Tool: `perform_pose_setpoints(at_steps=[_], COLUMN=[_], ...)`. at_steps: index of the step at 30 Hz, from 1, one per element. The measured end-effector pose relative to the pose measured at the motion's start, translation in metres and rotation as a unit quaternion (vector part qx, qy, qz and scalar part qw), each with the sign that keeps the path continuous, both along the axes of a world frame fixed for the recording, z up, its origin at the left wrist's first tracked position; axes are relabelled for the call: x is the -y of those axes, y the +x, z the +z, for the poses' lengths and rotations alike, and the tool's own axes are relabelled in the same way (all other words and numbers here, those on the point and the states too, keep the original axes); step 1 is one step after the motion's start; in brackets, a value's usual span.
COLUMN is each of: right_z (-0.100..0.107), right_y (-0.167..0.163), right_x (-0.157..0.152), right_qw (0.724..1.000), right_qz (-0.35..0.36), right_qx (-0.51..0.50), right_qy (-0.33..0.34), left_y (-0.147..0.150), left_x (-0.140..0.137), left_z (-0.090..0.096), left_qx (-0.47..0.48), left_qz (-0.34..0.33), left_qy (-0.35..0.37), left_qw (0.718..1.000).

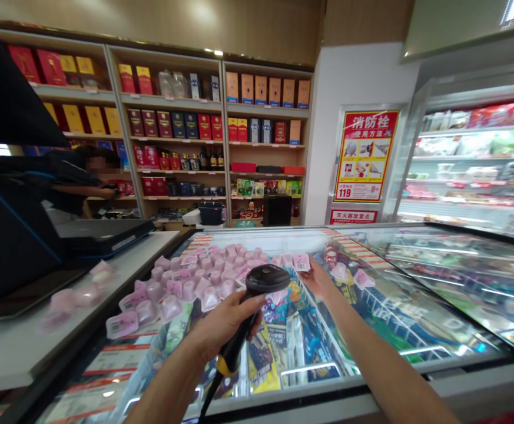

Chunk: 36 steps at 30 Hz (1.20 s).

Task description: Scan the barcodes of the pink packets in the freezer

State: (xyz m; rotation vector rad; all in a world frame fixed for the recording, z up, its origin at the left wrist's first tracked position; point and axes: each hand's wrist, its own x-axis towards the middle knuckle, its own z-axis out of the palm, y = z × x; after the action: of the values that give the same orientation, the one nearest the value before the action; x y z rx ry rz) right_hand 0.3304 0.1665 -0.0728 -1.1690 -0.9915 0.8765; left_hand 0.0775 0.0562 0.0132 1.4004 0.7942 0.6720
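Left hand grips a black scanner while right hand pinches a pink cup, barcode showing.

Small pink plastic cups lie on a glass-topped freezer and, left, a white table; wooden shelves behind.

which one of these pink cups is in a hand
The pink cup in the right hand, barcode facing the camera; the others lie loose on the glass top or the white counter.
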Motion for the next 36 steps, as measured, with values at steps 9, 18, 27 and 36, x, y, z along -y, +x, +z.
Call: perform_pose_setpoints(at_steps=[9, 18, 27, 36], right_z=[0.002, -0.007, 0.005, 0.006], right_y=[0.040, 0.074, -0.029, -0.024], right_x=[0.015, 0.024, 0.032, 0.022], right_qw=[0.797, 0.704, 0.818, 0.877], right_qz=[-0.269, -0.324, 0.119, -0.021], right_qx=[0.540, 0.625, 0.558, 0.475], right_qy=[-0.029, -0.091, 0.071, 0.070], left_y=[-0.017, -0.029, -0.034, -0.039], left_x=[-0.009, -0.005, -0.003, 0.004], left_z=[-0.009, -0.009, -0.013, -0.008], left_qx=[-0.001, -0.022, -0.034, -0.019], left_qz=[0.067, 0.067, 0.084, 0.074], left_qy=[0.012, 0.020, 0.010, 0.011], left_qw=[0.998, 0.997, 0.996, 0.997])
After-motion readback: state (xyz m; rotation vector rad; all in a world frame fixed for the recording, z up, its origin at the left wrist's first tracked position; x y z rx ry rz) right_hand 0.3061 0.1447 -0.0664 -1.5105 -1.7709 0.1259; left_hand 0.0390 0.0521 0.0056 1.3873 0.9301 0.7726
